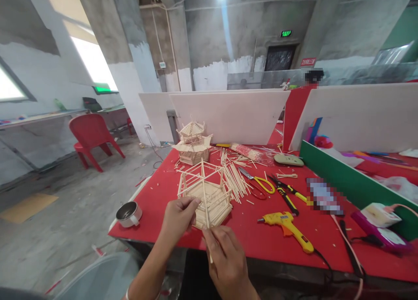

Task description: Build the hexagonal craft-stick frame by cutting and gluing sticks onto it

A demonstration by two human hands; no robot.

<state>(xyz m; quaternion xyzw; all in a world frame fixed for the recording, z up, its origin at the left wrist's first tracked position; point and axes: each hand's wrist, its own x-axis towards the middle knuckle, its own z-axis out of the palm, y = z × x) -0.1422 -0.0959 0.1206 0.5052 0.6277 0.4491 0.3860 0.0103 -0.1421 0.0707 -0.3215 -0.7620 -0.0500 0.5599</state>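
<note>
A six-sided pavilion frame of thin wooden sticks (215, 213) stands at the table's near edge, with a floor, low rails and upright posts. Lying across its top, a long wooden stick (204, 182) runs from the far side toward me. My right hand (227, 256) pinches the near end of that stick, whose tip pokes out below the fingers. At the frame's front left, my left hand (179, 219) is closed, thumb against forefinger beside the stick; whatever lies between the fingertips is hidden. Behind stands a two-tiered stick pavilion (192, 143).
On the red table (241, 230) lie loose sticks (235, 180), scissors (257, 182), yellow-handled pliers (285, 195) and a yellow glue gun (287, 226) with its cord. A metal cup (129, 214) stands left. White panels (228, 117) and a green divider (352, 182) border the table.
</note>
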